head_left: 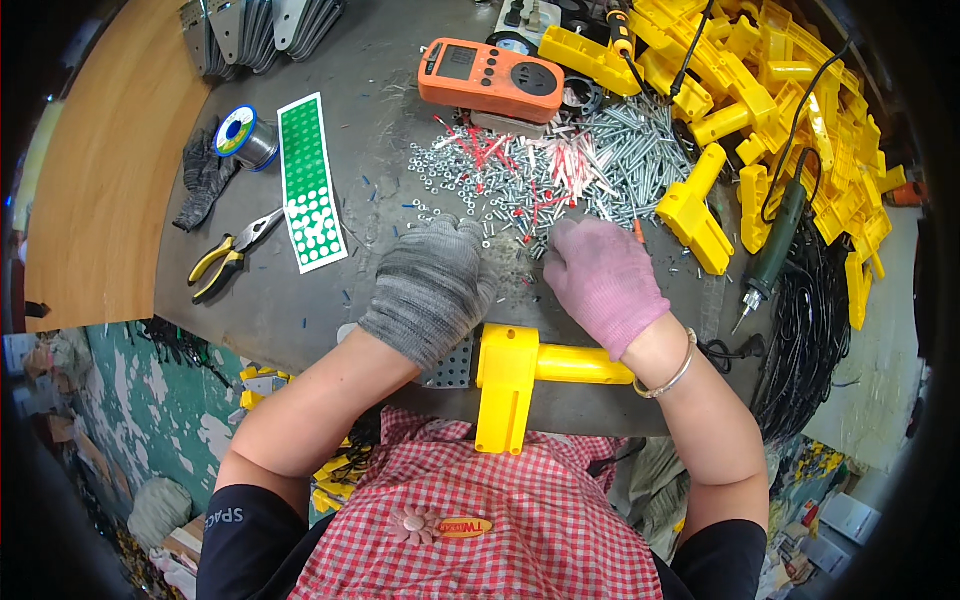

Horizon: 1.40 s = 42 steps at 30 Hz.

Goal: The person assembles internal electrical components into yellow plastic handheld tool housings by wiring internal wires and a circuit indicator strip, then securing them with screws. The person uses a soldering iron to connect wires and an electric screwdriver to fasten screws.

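Observation:
My left hand (430, 290), in a grey knit glove, is at the near edge of a pile of small nuts (440, 165), fingers curled and tips hidden. In a pink glove, my right hand (605, 280) is beside the long silver screws (640, 145), its fingers also curled. Whatever either hand pinches cannot be made out. Below them, at the table's front edge, lies a yellow plastic handle housing (507, 390) with a perforated metal plate (450, 368) on its left. Red and white small pieces (570, 165) are mixed among the fasteners.
A heap of yellow housings (780, 90), a green electric screwdriver (775, 245) and black cables (810, 330) occupy the right. An orange meter (490, 80) stands behind the fasteners. Leftward are pliers (235, 255), a green sticker sheet (308, 150), a solder spool (247, 138) and metal plates (235, 30).

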Each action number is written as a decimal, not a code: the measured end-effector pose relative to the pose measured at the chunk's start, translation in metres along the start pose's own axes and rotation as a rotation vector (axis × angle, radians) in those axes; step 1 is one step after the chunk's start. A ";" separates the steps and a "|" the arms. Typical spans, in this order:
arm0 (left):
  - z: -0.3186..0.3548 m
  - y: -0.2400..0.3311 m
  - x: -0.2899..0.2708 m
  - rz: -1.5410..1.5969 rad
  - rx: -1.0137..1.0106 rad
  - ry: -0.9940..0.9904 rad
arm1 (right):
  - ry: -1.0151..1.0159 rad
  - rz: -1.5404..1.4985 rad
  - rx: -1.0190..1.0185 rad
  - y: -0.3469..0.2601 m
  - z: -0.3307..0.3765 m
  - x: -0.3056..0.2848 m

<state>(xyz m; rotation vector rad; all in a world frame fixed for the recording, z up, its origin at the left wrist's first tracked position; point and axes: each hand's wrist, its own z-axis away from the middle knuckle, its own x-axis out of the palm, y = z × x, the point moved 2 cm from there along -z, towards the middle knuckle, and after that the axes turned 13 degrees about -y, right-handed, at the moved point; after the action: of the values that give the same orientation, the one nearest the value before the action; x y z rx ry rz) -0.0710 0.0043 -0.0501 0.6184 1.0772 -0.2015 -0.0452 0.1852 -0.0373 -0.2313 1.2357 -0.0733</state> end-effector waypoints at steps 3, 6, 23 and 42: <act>0.008 -0.004 0.003 0.018 0.024 0.197 | -0.061 -0.377 -0.266 0.000 0.006 -0.006; 0.011 -0.009 0.005 0.070 0.056 0.229 | -0.349 -0.729 -0.493 -0.005 0.014 -0.010; 0.125 0.004 0.035 0.142 0.944 0.051 | -0.378 -0.417 -0.472 -0.046 0.137 0.009; -0.006 -0.004 -0.007 -0.170 0.255 0.238 | 0.127 -0.029 -0.262 -0.004 -0.002 -0.002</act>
<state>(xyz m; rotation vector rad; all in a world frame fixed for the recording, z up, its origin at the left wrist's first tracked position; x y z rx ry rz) -0.0811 0.0032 -0.0473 0.7939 1.3477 -0.4262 -0.0477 0.1816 -0.0356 -0.4785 1.3681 0.0506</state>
